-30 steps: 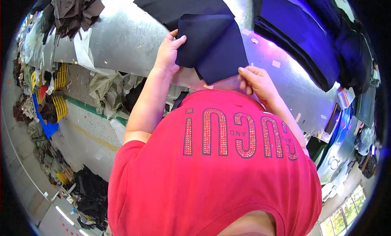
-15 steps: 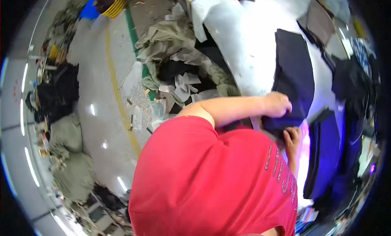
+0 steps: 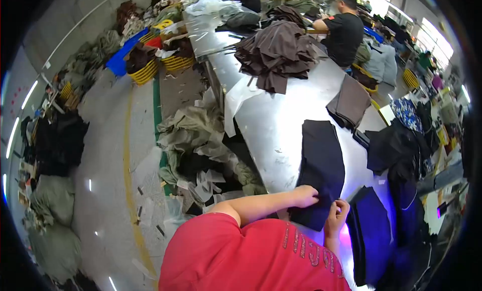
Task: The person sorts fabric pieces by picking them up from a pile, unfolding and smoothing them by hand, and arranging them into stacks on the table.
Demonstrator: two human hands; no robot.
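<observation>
A long black cloth stack (image 3: 322,158) lies on the shiny metal table (image 3: 273,120). My left hand (image 3: 304,196) rests at the left side of its near end, fingers curled on the fabric; what it pinches is too small to make out. At the right edge of the same stack is my right hand (image 3: 337,214), its fingers bent together near the cloth, with anything between them hidden. Just right of that hand lies another dark stack (image 3: 370,235) under bluish-purple light.
A brown cloth heap (image 3: 278,52) and a folded brown stack (image 3: 350,101) lie farther up the table. A person in black (image 3: 344,32) is beyond. Crumpled grey-green fabric (image 3: 191,132) fills the space left of the table; yellow baskets (image 3: 144,73) stand on the floor.
The view has swung and lifted, showing more of the table and room. The opened black cloth now lies flat as a long stack. Both hands have come close together at its near end.
</observation>
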